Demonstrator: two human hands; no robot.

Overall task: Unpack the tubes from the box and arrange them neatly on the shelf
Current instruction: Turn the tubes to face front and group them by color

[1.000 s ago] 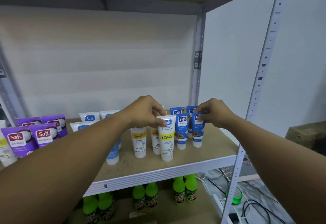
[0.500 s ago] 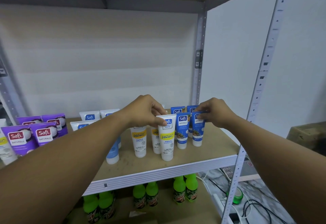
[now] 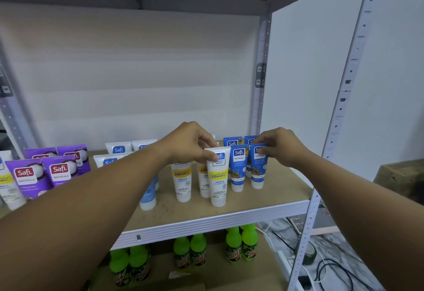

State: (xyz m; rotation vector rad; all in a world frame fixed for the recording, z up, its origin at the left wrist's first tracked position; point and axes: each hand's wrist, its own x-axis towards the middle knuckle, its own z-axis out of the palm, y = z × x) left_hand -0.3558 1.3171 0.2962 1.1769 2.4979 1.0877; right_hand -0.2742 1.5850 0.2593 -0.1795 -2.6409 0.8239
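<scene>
White yellow-banded tube [image 3: 218, 178] stands upright

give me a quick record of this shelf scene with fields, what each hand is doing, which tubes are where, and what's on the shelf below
left hand: pinches top of front white Vitamin C tube
right hand: grips top of rightmost blue tube
tube posture: both upright, caps down, on shelf board
purple tubes: left end of shelf
lower shelf: green bottles
box: not in view
</scene>
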